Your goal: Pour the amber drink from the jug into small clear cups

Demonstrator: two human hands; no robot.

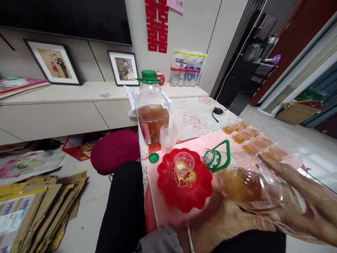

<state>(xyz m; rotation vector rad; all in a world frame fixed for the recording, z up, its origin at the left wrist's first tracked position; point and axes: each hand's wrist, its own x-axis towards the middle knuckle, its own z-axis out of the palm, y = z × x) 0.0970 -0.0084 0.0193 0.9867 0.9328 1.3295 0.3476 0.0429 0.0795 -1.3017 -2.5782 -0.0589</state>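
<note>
While the left hand (pixel 233 219) supports the tilted clear plastic jug (pixel 259 177) of amber liquid (pixel 237 186) from below, its fingers partly hidden, the right hand (pixel 316 202) holds the jug's base end, fingers stretched along its side; the open mouth (pixel 207 156) faces a clear plastic cup (pixel 184 164) on the scalloped red plate (pixel 168 189).

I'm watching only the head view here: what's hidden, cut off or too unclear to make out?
All in the head view:
- Left hand: most of its fingers, hidden by the tilted bottle.
- Right hand: its wrist, cut off by the right edge.
- Label on the upright jug: text too small and blurred.
- Pink note: its top, cut off by the top edge.
</note>
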